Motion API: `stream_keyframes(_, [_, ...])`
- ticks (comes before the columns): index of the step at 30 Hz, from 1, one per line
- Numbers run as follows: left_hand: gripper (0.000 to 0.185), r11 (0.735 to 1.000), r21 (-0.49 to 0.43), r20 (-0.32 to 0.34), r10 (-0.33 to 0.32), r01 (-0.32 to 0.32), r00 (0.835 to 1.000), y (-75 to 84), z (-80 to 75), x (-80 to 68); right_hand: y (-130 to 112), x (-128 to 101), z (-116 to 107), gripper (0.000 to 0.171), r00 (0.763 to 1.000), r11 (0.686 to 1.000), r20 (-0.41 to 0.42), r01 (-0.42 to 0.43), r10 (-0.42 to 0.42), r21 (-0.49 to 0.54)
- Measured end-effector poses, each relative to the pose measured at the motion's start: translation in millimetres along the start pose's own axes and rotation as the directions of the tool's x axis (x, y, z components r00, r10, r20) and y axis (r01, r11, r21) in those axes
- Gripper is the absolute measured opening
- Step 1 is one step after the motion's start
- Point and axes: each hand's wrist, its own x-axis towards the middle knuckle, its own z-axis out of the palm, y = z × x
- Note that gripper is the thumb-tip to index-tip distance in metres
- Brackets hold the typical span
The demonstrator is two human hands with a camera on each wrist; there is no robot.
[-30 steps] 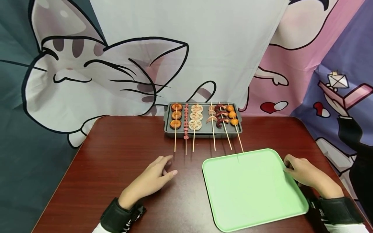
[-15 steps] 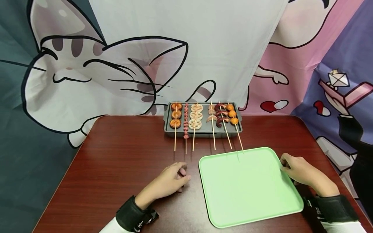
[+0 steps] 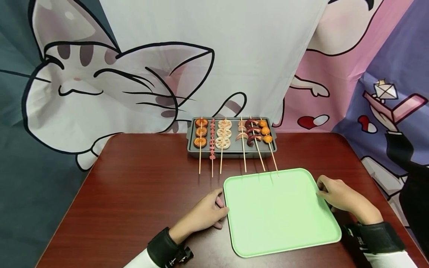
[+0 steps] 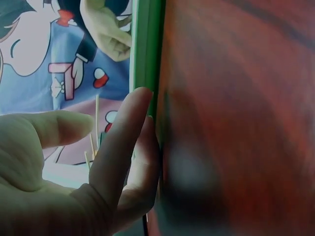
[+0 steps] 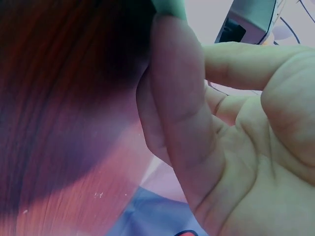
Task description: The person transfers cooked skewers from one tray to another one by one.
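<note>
A light green tray [image 3: 281, 212] lies flat on the table, its far edge close to the ends of several skewers. My right hand [image 3: 342, 195] pinches its right rim; in the right wrist view the index fingertip [image 5: 170, 29] reaches the green edge. At the tray's left rim is my left hand [image 3: 204, 213], thumb and fingertips right at the edge. The left wrist view shows the index finger [image 4: 120, 140] fairly straight against the green side [image 4: 143, 54], with the thumb [image 4: 66, 128] apart from it.
Beyond the tray stands a grey grill pan [image 3: 232, 149] with skewers across it, among them lotus root slices [image 3: 222, 142], octopus tentacles [image 3: 253, 132] and orange balls [image 3: 267, 139]. Their sticks overhang the near side. A cartoon curtain [image 3: 254, 56] hangs behind the table [image 3: 134, 186].
My left hand has moved right to the tray's left rim. The tray and my right hand have slid slightly left. The skewers and grill pan have stayed in place.
</note>
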Motion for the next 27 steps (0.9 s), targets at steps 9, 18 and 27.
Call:
stream_keyframes(9, [0.053,0.992,0.118,-0.038,0.042,-0.037,0.998,4.6,4.9,5.6,-2.9,0.1,1.0,0.018,1.000,1.000,0.002,-0.016,0.016,0.022])
stream_keyframes(18, [0.056,0.979,0.184,-0.116,0.108,-0.086,0.987,-0.3,1.5,9.4,-7.1,1.7,7.4,0.018,0.999,0.998,0.024,-0.022,0.021,0.064])
stream_keyframes(27, [0.057,0.963,0.258,-0.175,0.126,-0.078,0.976,-1.4,-4.7,9.4,-14.4,4.4,13.5,0.017,1.000,0.996,0.011,0.018,-0.019,0.090])
